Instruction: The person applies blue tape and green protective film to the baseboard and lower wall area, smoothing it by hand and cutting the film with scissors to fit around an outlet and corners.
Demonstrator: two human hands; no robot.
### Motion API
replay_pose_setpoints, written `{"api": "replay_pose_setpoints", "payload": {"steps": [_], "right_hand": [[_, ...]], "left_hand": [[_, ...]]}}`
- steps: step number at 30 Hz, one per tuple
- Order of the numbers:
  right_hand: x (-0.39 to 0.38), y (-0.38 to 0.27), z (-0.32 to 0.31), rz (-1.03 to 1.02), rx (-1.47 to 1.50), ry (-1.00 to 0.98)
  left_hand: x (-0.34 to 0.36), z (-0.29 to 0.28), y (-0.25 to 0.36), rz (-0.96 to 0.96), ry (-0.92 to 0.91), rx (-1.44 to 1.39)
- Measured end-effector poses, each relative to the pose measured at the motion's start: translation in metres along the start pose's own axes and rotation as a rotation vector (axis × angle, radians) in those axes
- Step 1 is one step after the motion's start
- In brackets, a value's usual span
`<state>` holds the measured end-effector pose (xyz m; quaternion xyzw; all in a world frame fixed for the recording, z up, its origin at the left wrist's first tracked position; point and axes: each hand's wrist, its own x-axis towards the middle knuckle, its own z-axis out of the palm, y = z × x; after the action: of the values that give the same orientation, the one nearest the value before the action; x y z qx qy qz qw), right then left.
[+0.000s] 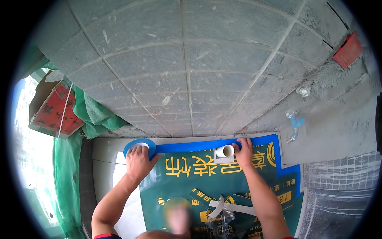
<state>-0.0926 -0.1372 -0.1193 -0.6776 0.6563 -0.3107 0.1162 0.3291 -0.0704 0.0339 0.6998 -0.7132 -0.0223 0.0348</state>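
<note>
My left hand [138, 162] is closed on a roll of blue tape [151, 148], its fingers hooked at the white core. From the roll a strip of blue tape [191, 147] stretches right along the far edge of a dark green printed sheet [153, 187]. At the strip's right part, my right hand [244, 153] rests on the tape with its fingers apart, gripping nothing. Just left of that hand, a white pipe stub [225, 151] rises through a cut-out in the sheet. More blue tape [287, 170] steps along the sheet's right edge.
Sheet offcuts, pale strips and clear crumpled plastic [225, 223] lie between my arms. A grey tiled wall [159, 79] stands ahead. A blue-handled tap [295, 123] juts from the right wall. Green netting [65, 179] and a red box [59, 109] are at the left.
</note>
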Motion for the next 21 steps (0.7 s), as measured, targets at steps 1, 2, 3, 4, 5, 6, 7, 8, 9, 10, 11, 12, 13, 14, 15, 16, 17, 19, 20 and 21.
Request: {"api": "replay_pose_setpoints", "payload": {"steps": [1,2,3,4,5,6,7,8,9,10,11,12,13,14,15,16,17,19,20,21], "right_hand": [[0.004,-0.009,-0.006,-0.017,0.023,-0.013],[0.007,-0.012,-0.011,-0.016,0.052,-0.034],[0.012,-0.014,-0.017,-0.016,0.080,-0.055],[0.017,-0.019,-0.022,-0.018,0.115,-0.076],[0.024,-0.024,-0.027,0.011,0.182,-0.127],[0.031,-0.030,-0.032,0.001,0.200,-0.179],[0.038,-0.038,-0.036,-0.009,0.216,-0.234],[0.044,-0.043,-0.042,-0.014,0.226,-0.289],[0.049,-0.050,-0.044,0.037,0.234,-0.382],[0.053,-0.055,-0.047,0.055,0.212,-0.464],[0.057,-0.061,-0.047,0.073,0.191,-0.547],[0.060,-0.064,-0.045,0.091,0.171,-0.631],[0.063,-0.057,-0.044,0.108,0.145,-0.693],[0.067,-0.051,-0.040,0.116,0.161,-0.752],[0.072,-0.043,-0.037,0.126,0.177,-0.812],[0.075,-0.039,-0.032,0.134,0.198,-0.872],[0.078,-0.034,-0.027,0.160,0.216,-0.926],[0.081,-0.031,-0.019,0.210,0.257,-1.036],[0.080,-0.033,-0.016,0.170,0.270,-0.987],[0.078,-0.034,-0.013,0.132,0.281,-0.936]], "left_hand": [[-0.008,0.003,-0.006,0.024,0.076,-0.009],[-0.014,0.004,-0.006,0.038,0.085,-0.025],[-0.019,0.004,-0.005,0.051,0.095,-0.042],[-0.025,0.001,-0.006,0.062,0.106,-0.051],[-0.032,0.004,-0.006,0.077,0.135,-0.043],[-0.038,0.004,-0.008,0.092,0.146,-0.035],[-0.045,0.003,-0.009,0.099,0.163,-0.044],[-0.050,0.004,-0.008,0.111,0.176,-0.059],[-0.054,0.003,-0.007,0.103,0.171,-0.067],[-0.058,0.002,-0.005,0.098,0.166,-0.079],[-0.061,0.002,-0.004,0.091,0.159,-0.089],[-0.064,0.002,-0.004,0.098,0.166,-0.097],[-0.065,0.003,-0.002,0.111,0.177,-0.112],[-0.066,0.004,-0.002,0.120,0.187,-0.123],[-0.067,0.005,-0.001,0.118,0.183,-0.140],[-0.069,0.006,-0.002,0.116,0.179,-0.151],[-0.070,0.008,-0.003,0.115,0.174,-0.164],[-0.070,0.012,-0.005,0.115,0.169,-0.174],[-0.071,0.013,-0.007,0.114,0.166,-0.175],[-0.070,0.014,-0.008,0.110,0.164,-0.181]]}}
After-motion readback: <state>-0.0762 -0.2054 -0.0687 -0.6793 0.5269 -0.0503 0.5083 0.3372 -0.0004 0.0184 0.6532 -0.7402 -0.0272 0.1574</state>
